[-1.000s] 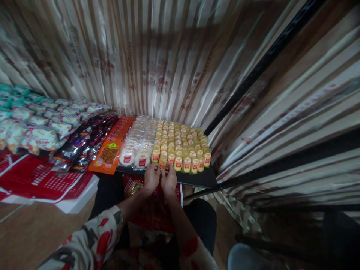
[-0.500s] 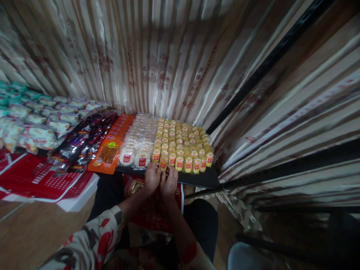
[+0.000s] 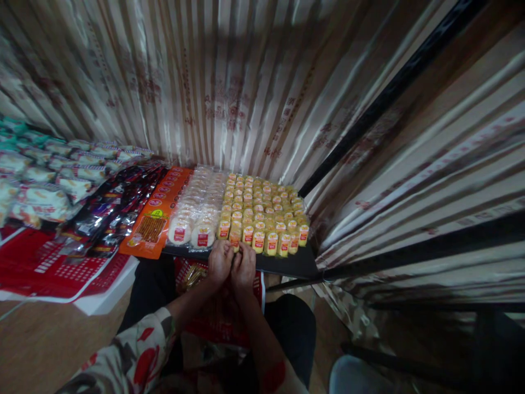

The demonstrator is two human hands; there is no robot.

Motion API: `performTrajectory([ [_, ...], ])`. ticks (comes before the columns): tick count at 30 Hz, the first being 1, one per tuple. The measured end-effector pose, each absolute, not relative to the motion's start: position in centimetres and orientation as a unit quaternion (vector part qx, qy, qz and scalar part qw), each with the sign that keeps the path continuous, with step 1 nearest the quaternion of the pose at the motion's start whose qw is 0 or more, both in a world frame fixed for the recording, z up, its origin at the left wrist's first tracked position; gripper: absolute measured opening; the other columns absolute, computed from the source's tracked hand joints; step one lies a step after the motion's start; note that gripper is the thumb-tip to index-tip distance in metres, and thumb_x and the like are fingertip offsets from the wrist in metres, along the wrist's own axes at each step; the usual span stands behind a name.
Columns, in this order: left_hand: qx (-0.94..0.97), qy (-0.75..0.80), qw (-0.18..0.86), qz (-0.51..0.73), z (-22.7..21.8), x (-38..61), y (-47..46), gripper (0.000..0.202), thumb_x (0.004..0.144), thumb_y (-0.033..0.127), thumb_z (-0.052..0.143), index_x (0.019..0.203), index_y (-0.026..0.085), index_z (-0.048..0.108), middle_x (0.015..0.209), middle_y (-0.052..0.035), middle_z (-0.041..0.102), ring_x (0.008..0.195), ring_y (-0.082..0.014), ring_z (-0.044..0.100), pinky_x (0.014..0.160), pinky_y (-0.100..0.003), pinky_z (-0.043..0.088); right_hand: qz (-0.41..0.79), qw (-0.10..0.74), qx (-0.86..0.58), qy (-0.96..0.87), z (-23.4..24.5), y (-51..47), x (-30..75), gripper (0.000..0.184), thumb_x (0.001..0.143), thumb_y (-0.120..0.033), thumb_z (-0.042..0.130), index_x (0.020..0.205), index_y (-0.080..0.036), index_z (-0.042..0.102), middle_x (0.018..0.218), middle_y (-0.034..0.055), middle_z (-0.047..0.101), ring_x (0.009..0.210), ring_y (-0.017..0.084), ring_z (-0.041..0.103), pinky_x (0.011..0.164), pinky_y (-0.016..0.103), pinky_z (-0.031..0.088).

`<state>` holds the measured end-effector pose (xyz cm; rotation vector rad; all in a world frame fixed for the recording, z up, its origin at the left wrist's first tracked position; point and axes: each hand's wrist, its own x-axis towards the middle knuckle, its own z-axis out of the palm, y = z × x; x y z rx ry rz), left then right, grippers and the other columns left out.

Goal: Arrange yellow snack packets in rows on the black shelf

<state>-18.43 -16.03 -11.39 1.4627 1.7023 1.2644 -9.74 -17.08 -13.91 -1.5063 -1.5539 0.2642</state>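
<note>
from where i stand, the left hand [image 3: 220,262] and the right hand [image 3: 243,265] are side by side at the near edge of a black board [image 3: 283,265], fingers bent and both grasping the near end of one small yellow packet [image 3: 234,239]. that packet sits at the near side of the rows of yellow packets [image 3: 266,210], toward their left end. just left of these lie clear-wrapped round white snacks [image 3: 204,234], then an orange pouch [image 3: 151,224], then dark shiny packets [image 3: 98,213], with white packets [image 3: 43,200] at the far left. below the board, between the person's knees, is a red bag [image 3: 229,328]. a pleated curtain [image 3: 229,82] hangs behind everything.
</note>
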Motion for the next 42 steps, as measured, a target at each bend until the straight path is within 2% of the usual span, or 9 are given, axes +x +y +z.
performTrajectory([
  [13,0.597,0.644,0.242,0.413,-11.5,-18.1,-16.0,0.014,0.082,0.016,0.046,0.072,0.02,0.056,0.079,-0.0025,0.055,0.073,-0.0147,0.052,0.07,-0.024,0.042,0.107,0.448,-0.613,-0.642,-13.8,-17.7,-9.9,0.029,0.088,-0.02,0.032,0.105,-0.018,0.056,0.103,0.0108,0.056,0.099,0.021,0.049,0.092,0.04,0.04],
  [20,0.601,0.61,0.256,0.448,-11.7,-18.6,-16.3,0.012,0.079,0.013,0.048,0.078,0.019,0.059,0.083,-0.0038,0.056,0.078,-0.0153,0.054,0.074,-0.025,0.044,0.109,0.463,-0.604,-0.639,-13.5,-18.1,-9.9,0.03,0.086,-0.016,0.035,0.105,-0.017,0.058,0.108,0.0117,0.051,0.105,0.02,0.047,0.094,0.039,0.04],
  [30,0.612,0.594,0.239,0.463,-12.0,-19.3,-17.4,0.012,0.08,0.013,0.046,0.078,0.016,0.057,0.08,-0.0025,0.052,0.071,-0.0125,0.052,0.068,-0.025,0.045,0.104,0.475,-0.601,-0.635,-13.7,-19.7,-10.1,0.028,0.084,-0.011,0.035,0.096,-0.015,0.059,0.104,0.0111,0.05,0.102,0.019,0.047,0.094,0.037,0.04],
  [34,0.632,0.594,0.242,0.436,-12.0,-19.7,-18.7,0.014,0.083,0.015,0.043,0.079,0.017,0.057,0.081,-0.0026,0.054,0.075,-0.0132,0.053,0.071,-0.024,0.044,0.107,0.462,-0.604,-0.64,-13.6,-20.8,-10.6,0.026,0.086,-0.014,0.035,0.097,-0.016,0.059,0.098,0.0094,0.053,0.097,0.019,0.047,0.089,0.036,0.041],
  [38,0.652,0.599,0.256,0.387,-13.1,-20.5,-20.3,0.016,0.084,0.017,0.042,0.08,0.017,0.057,0.081,-0.0025,0.055,0.076,-0.0135,0.053,0.073,-0.024,0.043,0.12,0.445,-0.609,-0.645,-14.4,-22.1,-11.1,0.025,0.088,-0.018,0.035,0.09,-0.018,0.059,0.092,0.0068,0.056,0.091,0.018,0.049,0.085,0.033,0.041],
  [42,0.673,0.621,0.268,0.299,-14.9,-21.5,-21.5,0.02,0.085,0.017,0.039,0.079,0.017,0.058,0.081,-0.0033,0.057,0.08,-0.0149,0.053,0.078,-0.026,0.041,0.164,0.372,-0.638,-0.655,-16.3,-23.0,-11.1,0.028,0.089,-0.02,0.031,0.088,-0.017,0.06,0.089,0.0074,0.06,0.087,0.018,0.052,0.083,0.032,0.041],
])
